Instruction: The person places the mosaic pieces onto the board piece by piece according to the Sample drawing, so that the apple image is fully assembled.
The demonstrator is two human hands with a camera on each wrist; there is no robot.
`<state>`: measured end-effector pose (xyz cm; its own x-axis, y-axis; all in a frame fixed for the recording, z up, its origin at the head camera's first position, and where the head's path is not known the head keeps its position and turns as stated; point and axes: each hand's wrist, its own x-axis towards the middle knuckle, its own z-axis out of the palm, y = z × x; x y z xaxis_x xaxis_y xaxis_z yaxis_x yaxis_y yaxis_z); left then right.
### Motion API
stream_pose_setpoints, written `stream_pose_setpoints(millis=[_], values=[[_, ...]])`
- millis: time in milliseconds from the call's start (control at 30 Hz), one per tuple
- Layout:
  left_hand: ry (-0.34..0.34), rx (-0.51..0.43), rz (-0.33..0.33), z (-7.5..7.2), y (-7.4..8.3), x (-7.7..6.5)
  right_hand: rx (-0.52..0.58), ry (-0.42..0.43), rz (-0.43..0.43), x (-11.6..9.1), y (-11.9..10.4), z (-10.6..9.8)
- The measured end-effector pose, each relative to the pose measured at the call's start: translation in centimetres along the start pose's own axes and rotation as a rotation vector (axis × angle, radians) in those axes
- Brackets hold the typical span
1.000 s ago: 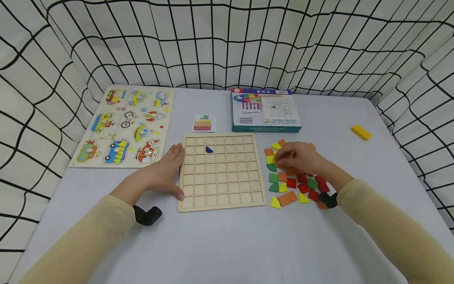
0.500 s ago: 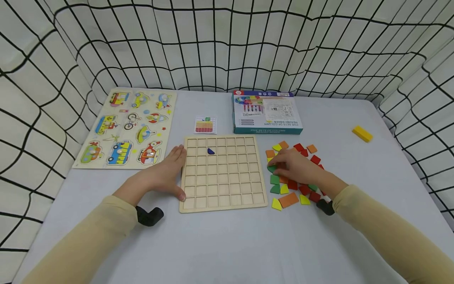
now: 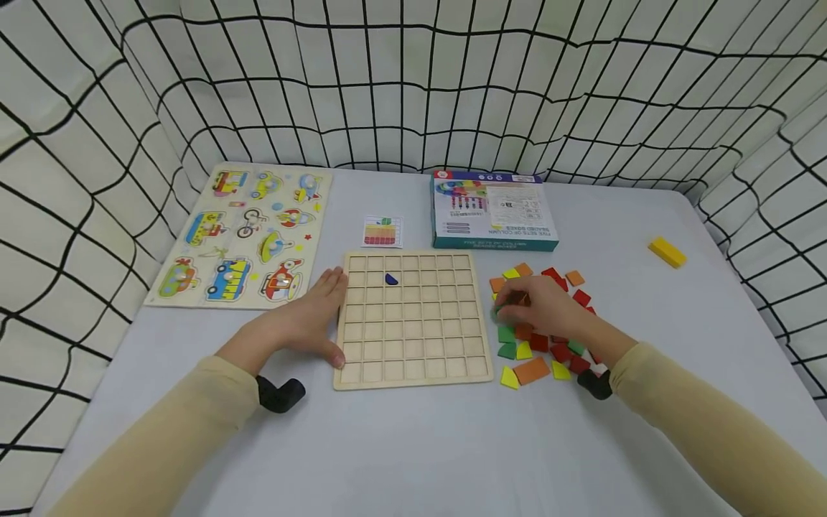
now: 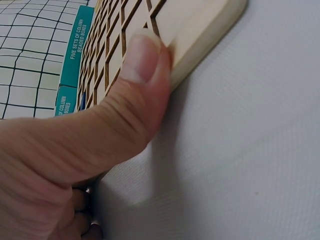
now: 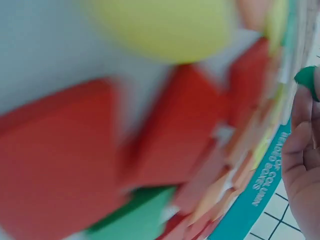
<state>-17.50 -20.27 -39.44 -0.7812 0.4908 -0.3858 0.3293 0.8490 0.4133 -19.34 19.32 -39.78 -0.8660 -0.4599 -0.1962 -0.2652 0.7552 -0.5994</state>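
Note:
My left hand [image 3: 310, 316] lies along the left edge of a wooden grid board [image 3: 413, 323], fingers straight. In the left wrist view its thumb [image 4: 142, 60] presses on the board's rim. A small dark blue half-round piece [image 3: 391, 279] sits in an upper cell of the grid. Right of the board, my right hand [image 3: 545, 309] is over a spread of coloured pieces and pinches a green quarter-round piece [image 5: 306, 80], mostly hidden behind the fingers in the head view. Around it lie red pieces [image 3: 578, 364], yellow pieces [image 3: 509, 378] and an orange rectangle [image 3: 533, 370].
A picture card [image 3: 382, 232] lies behind the board, beside a teal-edged box [image 3: 494, 215]. At the left is a vehicle peg puzzle [image 3: 258, 244]. A yellow block [image 3: 667, 252] lies far right. Black netting [image 3: 400, 86] surrounds the white table [image 3: 413, 452].
My right hand has shifted a little toward the near-left pieces and pinched the green quarter-round. The left hand stays at the board's edge. The head view has tilted slightly.

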Motion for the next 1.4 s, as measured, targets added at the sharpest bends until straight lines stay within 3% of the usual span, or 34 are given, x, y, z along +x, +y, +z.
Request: stream_pose_setpoints(millis=[200,500,733,1000,1400], values=[[-0.009,0.002,-0.019,-0.2,-0.1,-0.3,0.239,0.023,0.042,2.0,-1.6,-0.5],[-0.017,0.019,-0.034,0.0,0.0,-0.1,0.318,0.025,0.178,7.3,-4.5,0.4],[-0.021,0.018,-0.033,-0.1,0.2,-0.3,0.286,0.090,0.162,10.5,-6.8,2.2],[-0.028,0.017,-0.041,-0.4,0.5,-0.6,0.235,0.155,0.103,12.4,-8.2,3.5],[-0.024,0.020,-0.039,-0.2,0.5,-0.6,-0.007,0.085,0.044,12.7,-9.2,3.2]])
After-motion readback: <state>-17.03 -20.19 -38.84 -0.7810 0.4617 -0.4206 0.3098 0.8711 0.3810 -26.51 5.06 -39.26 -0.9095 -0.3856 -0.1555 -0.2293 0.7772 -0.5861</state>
